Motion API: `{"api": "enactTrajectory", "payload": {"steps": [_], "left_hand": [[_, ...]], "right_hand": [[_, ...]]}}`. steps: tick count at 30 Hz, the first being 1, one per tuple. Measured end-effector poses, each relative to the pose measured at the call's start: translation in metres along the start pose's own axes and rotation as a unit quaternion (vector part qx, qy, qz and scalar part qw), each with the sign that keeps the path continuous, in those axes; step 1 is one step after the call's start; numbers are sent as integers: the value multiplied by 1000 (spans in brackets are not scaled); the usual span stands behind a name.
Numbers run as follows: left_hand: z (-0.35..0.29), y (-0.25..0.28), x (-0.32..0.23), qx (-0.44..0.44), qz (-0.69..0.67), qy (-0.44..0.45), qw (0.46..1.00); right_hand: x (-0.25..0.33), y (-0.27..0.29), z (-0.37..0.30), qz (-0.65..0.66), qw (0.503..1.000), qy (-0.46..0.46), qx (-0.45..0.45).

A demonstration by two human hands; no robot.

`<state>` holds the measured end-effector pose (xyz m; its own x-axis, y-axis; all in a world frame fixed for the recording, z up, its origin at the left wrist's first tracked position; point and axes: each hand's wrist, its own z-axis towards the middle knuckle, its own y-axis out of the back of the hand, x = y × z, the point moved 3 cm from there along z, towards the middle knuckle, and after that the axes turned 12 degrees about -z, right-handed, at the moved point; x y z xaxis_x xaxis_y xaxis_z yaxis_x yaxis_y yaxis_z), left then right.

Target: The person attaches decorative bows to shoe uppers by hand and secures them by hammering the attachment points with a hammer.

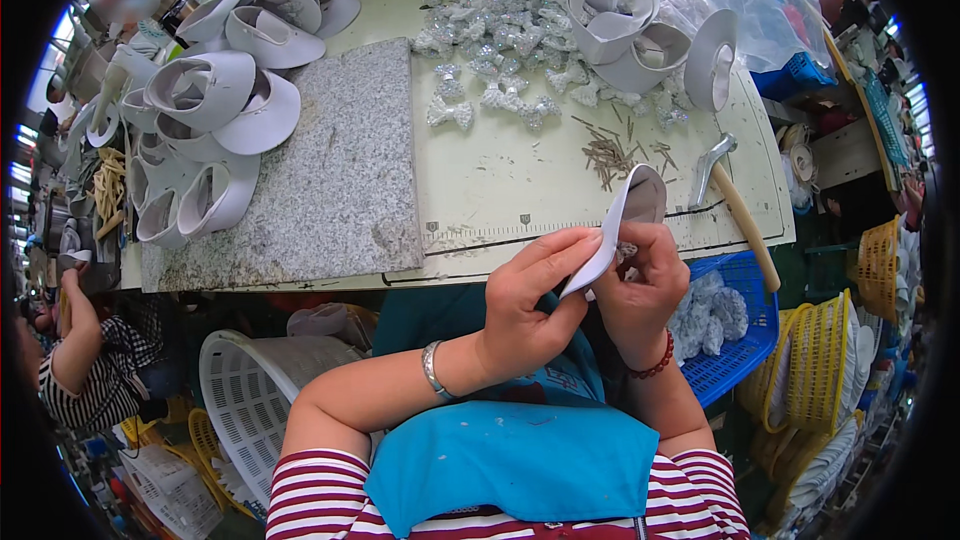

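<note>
Above the table's front edge, my left hand grips a white shoe upper, curved, with a grey-beige inner side. My right hand is closed against its other face, fingertips pinched round a small silvery-grey piece that looks like a bow; fingers hide most of it. Beyond my hands lies a scatter of small brown nails. A hammer with a wooden handle rests to their right, its handle overhanging the edge. Glittery silver bows are heaped farther back.
A speckled stone slab covers the left of the table. White shoe uppers pile beside it, others at the back. Below stand a blue basket, a white basket and yellow baskets. Another person sits at far left.
</note>
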<state>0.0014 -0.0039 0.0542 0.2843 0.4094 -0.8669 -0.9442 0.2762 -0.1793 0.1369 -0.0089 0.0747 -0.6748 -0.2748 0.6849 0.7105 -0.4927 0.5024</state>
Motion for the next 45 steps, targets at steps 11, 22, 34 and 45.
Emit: {"api": "enactTrajectory", "payload": {"steps": [11, 22, 34, 45], "left_hand": [[8, 5, -3, 51, 145, -135, 979], [10, 11, 6, 82, 189, -158, 966], [20, 9, -2, 8, -35, 2, 999], [22, 5, -3, -28, -72, 31, 997]], "right_hand": [[-9, -2, -11, 143, 980, -136, 16], [-12, -4, -15, -21, 1000, -15, 4], [-14, 16, -3, -23, 992, 82, 89], [3, 20, 8, -97, 975, 200, 27]]}}
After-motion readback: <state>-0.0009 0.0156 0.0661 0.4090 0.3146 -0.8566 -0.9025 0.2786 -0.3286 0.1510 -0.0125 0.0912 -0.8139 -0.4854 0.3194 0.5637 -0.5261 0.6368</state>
